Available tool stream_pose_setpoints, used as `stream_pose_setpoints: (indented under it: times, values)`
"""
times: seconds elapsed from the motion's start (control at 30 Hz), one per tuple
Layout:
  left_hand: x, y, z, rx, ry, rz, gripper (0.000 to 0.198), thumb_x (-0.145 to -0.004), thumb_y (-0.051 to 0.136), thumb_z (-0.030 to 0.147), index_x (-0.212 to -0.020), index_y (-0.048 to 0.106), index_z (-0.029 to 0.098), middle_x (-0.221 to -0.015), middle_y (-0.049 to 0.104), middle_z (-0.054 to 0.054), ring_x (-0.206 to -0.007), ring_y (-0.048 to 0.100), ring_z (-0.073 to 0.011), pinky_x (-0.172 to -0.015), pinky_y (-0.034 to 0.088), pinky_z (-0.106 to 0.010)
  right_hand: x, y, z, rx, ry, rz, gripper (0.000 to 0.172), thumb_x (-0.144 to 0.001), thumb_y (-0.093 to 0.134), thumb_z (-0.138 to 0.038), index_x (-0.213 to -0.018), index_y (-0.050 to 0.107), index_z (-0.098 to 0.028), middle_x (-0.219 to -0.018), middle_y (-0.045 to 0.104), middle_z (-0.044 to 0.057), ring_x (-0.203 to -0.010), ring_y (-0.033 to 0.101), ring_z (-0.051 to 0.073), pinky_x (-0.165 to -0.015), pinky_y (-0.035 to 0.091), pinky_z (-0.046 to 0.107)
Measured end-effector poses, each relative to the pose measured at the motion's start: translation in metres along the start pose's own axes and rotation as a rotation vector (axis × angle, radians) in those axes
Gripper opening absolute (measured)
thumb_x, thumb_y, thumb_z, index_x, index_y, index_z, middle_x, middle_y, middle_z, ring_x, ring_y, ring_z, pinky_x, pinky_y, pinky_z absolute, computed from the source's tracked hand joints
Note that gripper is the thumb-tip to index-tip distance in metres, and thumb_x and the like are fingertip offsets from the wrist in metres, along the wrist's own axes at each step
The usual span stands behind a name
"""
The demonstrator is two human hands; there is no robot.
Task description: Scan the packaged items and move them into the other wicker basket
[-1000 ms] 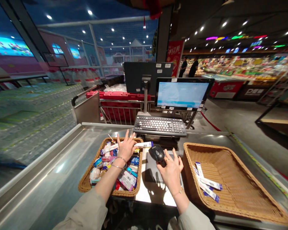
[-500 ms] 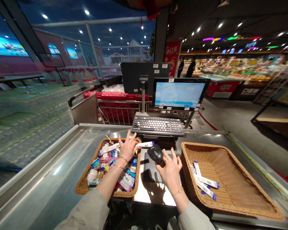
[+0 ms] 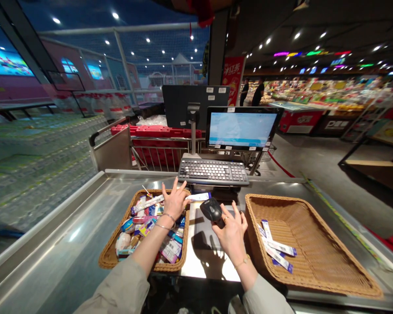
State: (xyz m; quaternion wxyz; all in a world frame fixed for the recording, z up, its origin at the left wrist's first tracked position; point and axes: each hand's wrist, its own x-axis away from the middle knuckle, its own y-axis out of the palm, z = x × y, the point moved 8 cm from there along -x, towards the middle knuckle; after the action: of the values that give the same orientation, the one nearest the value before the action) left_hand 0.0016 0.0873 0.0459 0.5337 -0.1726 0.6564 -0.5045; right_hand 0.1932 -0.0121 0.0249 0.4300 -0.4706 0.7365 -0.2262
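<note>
My left hand point(image 3: 174, 203) is over the left wicker basket point(image 3: 110, 260), with several fingers raised and spread. A slim white-and-purple stick packet point(image 3: 199, 197) juts out from beside its thumb, pinched there, its far end by the scanner head. Another such packet point(image 3: 147, 204) lies in the basket to the left of the hand, among small wrapped sweets and snacks point(image 3: 144, 226). In my right hand point(image 3: 232, 227) is a black handheld barcode scanner point(image 3: 211, 210), its head tilted left toward the pinched packet. The scanner's handle is mostly hidden by the fingers.
The right wicker basket point(image 3: 321, 244) holds several stick packets point(image 3: 278, 248). A keyboard point(image 3: 212, 171) and a lit monitor point(image 3: 242, 128) stand behind the metal counter point(image 3: 68, 235). Between the baskets is a bright panel point(image 3: 191, 261). Two people stand far back.
The whole view has shifted slightly, so the baskets and screens sit a little farther left. Both hands keep nearly the same pose, with the packet and the scanner still close together.
</note>
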Motion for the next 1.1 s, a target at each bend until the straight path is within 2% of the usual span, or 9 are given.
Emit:
stream_pose_setpoints:
  times: [0.3, 0.53, 0.6, 1.1]
  values:
    - [-0.002, 0.003, 0.003, -0.01, 0.005, -0.01, 0.009, -0.084, 0.064, 0.034, -0.084, 0.064, 0.025, -0.141, 0.053, -0.005, -0.144, 0.025, -0.0345, -0.107, -0.003, -0.076, 0.0, -0.004, 0.002, 0.003, 0.003, 0.0, 0.019, -0.075, 0.059, -0.028, -0.09, 0.069, -0.024, -0.129, 0.062, 0.003, -0.141, 0.027, 0.029, -0.11, 0.015, 0.054]
    - [-0.007, 0.006, 0.01, 0.018, 0.009, -0.006, 0.011, -0.084, 0.063, 0.036, -0.086, 0.066, 0.025, -0.141, 0.053, -0.005, -0.144, 0.024, -0.0352, -0.107, -0.002, -0.076, 0.002, -0.008, 0.014, 0.08, 0.039, 0.033, 0.022, -0.076, 0.057, -0.028, -0.093, 0.07, -0.024, -0.13, 0.061, 0.004, -0.14, 0.027, 0.03, -0.107, 0.017, 0.055]
    - [-0.009, 0.007, 0.014, 0.023, 0.01, -0.011, 0.011, -0.084, 0.063, 0.036, -0.085, 0.066, 0.025, -0.141, 0.053, -0.005, -0.144, 0.024, -0.0349, -0.107, -0.002, -0.076, 0.004, -0.011, 0.018, 0.104, 0.048, 0.046, 0.024, -0.077, 0.057, -0.028, -0.097, 0.07, -0.024, -0.13, 0.061, 0.004, -0.14, 0.027, 0.03, -0.107, 0.017, 0.056]
    - [-0.029, 0.023, 0.06, 0.064, 0.118, -0.009, 0.013, -0.088, 0.058, 0.036, -0.088, 0.066, 0.025, -0.141, 0.053, -0.005, -0.144, 0.022, -0.0347, -0.107, -0.002, -0.077, 0.017, -0.044, 0.054, 0.174, 0.159, 0.149, 0.02, -0.076, 0.058, -0.031, -0.09, 0.069, -0.022, -0.13, 0.061, 0.003, -0.138, 0.029, 0.029, -0.109, 0.016, 0.054]
